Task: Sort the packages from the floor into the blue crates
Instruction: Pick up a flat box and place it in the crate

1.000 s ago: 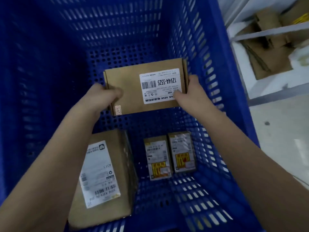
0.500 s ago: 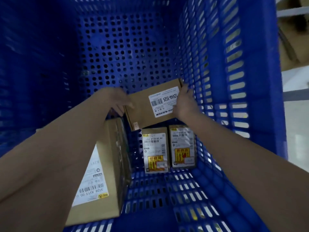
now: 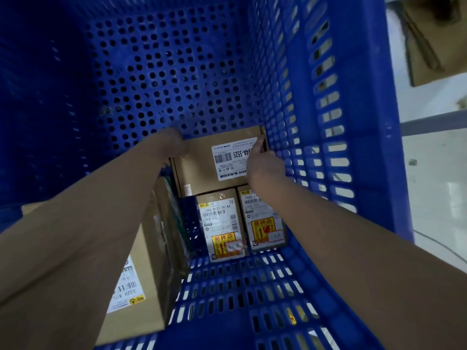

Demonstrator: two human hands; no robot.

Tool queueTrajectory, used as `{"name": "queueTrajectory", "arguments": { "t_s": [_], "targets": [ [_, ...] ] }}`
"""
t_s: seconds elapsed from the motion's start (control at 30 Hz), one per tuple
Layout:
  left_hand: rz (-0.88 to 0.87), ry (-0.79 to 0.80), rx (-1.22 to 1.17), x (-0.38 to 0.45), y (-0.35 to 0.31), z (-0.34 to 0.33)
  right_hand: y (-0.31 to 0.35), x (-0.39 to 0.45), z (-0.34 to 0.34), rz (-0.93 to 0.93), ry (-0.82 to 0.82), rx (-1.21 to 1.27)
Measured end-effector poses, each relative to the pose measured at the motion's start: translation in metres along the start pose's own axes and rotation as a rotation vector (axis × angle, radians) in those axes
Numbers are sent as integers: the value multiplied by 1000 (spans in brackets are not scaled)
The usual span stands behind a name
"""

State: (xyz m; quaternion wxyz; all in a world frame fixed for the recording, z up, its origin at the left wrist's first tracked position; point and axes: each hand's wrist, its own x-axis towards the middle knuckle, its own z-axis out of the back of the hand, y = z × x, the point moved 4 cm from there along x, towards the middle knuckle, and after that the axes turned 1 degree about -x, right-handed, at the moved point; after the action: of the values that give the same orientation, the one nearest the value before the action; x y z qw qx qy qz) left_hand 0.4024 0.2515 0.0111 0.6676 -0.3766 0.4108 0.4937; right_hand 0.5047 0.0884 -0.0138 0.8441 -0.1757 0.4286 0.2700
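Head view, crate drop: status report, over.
Left hand and right hand both gripping flat box. Box low in blue crate, beyond two small boxes. Nothing in the way.

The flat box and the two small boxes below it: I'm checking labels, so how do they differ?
The flat box is wider; the small boxes are narrower. Its label is plain white; theirs also carry yellow-and-red stickers. Both hands are on it; nothing touches them. All are brown cardboard inside the blue crate.

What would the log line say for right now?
step: placing | both hands: left hand, right hand on flat box | where: crate bottom
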Motion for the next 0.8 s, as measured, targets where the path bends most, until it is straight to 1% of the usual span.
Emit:
{"name": "queueTrajectory", "arguments": {
  "t_s": [0.13, 0.17, 0.27, 0.3, 0.33, 0.4, 0.43, 0.5, 0.53, 0.6, 0.63, 0.67, 0.7, 0.73, 0.8],
  "targets": [
    [-17, -91, 24, -5, -11, -3, -1, -10, -3, 19, 47, -130],
    [-28, -111, 67, -8, -14, -4, 1, -16, -1, 18, 65, -158],
    [46, -176, 221, -15, -20, -7, 3, -46, 15, 59, 97, -204],
    [37, -208, 234, -17, -23, -8, 1, -59, 24, 69, 108, -140],
    [21, -243, 239, -24, -27, -7, 0, -76, 35, 85, 110, -23],
    [11, -337, 202, -47, -37, -2, -3, -115, 62, 189, 54, 257],
    [-31, -379, 178, -59, -44, 0, -6, -138, 75, 272, 10, 399],
    [-211, -514, 113, -96, -64, 3, -22, -189, 100, 456, -115, 697],
    [-315, -604, 73, -119, -75, 6, -35, -214, 112, 530, -217, 859],
    [-512, -777, -16, -169, -93, 10, -76, -256, 125, 596, -513, 1241],
    [-626, -828, -88, -190, -102, 10, -103, -271, 124, 566, -677, 1435],
    [-740, -835, -177, -211, -112, 8, -130, -281, 117, 499, -820, 1583],
    [-850, -812, -258, -231, -123, 5, -156, -288, 105, 396, -930, 1686],
    [-952, -775, -303, -250, -135, -2, -181, -290, 88, 266, -1003, 1753],
    [-1094, -644, -268, -273, -165, -29, -224, -283, 41, -36, -1049, 1810]
  ]
}}
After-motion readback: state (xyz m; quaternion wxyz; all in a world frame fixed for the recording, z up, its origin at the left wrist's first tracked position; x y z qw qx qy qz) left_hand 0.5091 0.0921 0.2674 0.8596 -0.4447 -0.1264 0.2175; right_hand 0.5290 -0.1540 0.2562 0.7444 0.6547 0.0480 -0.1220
